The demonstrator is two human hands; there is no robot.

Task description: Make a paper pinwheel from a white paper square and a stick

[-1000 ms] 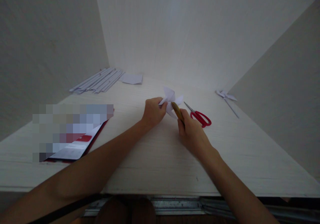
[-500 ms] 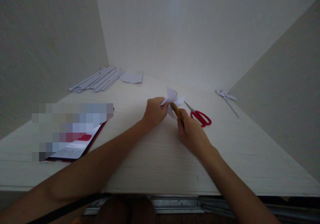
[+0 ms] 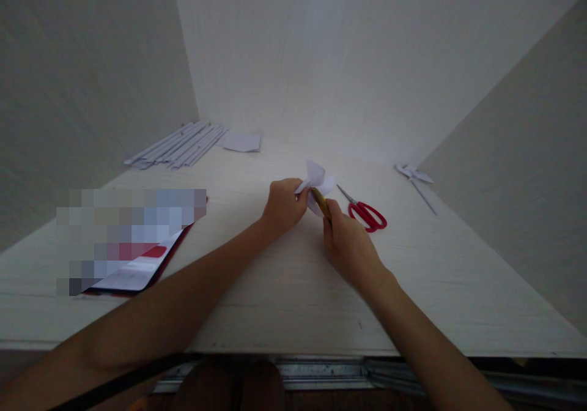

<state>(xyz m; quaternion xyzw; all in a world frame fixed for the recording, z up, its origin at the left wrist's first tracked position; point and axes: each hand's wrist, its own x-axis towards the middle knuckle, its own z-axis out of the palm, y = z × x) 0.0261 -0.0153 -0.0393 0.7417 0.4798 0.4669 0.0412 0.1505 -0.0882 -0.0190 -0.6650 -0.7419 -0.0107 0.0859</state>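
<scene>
My left hand [image 3: 282, 204] pinches a small white folded-paper pinwheel [image 3: 316, 178] just above the pale wooden desk [image 3: 293, 276]. My right hand [image 3: 346, 243] grips a yellow-brown pencil-like tool [image 3: 321, 202] whose tip is pushed into the middle of the paper piece. Both hands meet at the desk's centre, fingers closed around what they hold. The tool's tip is hidden by the paper folds.
Red-handled scissors [image 3: 367, 214] lie just right of my right hand. A finished paper pinwheel on a stick [image 3: 416, 180] lies at the far right. Several rolled paper sticks [image 3: 177, 147] and a white paper square [image 3: 241, 142] lie back left. A red-edged tablet [image 3: 132, 246] lies left.
My right hand has slid slightly left and towards the paper, pressing the tool further in. The left hand stays nearly still.
</scene>
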